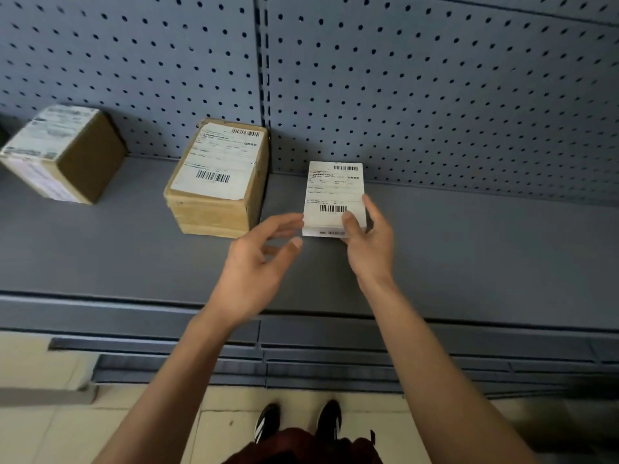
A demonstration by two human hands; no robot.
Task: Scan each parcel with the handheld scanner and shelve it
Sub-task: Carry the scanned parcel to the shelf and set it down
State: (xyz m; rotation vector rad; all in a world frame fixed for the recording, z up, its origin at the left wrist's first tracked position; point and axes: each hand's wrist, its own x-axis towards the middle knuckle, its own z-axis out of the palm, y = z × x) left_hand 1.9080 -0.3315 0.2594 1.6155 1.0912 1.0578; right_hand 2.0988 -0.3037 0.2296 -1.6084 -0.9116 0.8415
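Observation:
A small white parcel (333, 192) with a barcode label lies on the grey shelf (469, 249), right of centre. My right hand (368, 242) grips its near right corner, thumb on top of the label. My left hand (261, 252) hovers just left of the parcel with fingers spread and relaxed, fingertips at its left edge, holding nothing. A brown cardboard parcel (217, 182) with a white label stands on the shelf to the left. Another brown box (63, 152) sits at the far left. No scanner is in view.
A grey pegboard back panel (435, 95) rises behind the shelf. Lower shelf edges (335, 360) run below the front lip. Beige floor tiles (134, 430) and my two shoes show at the bottom.

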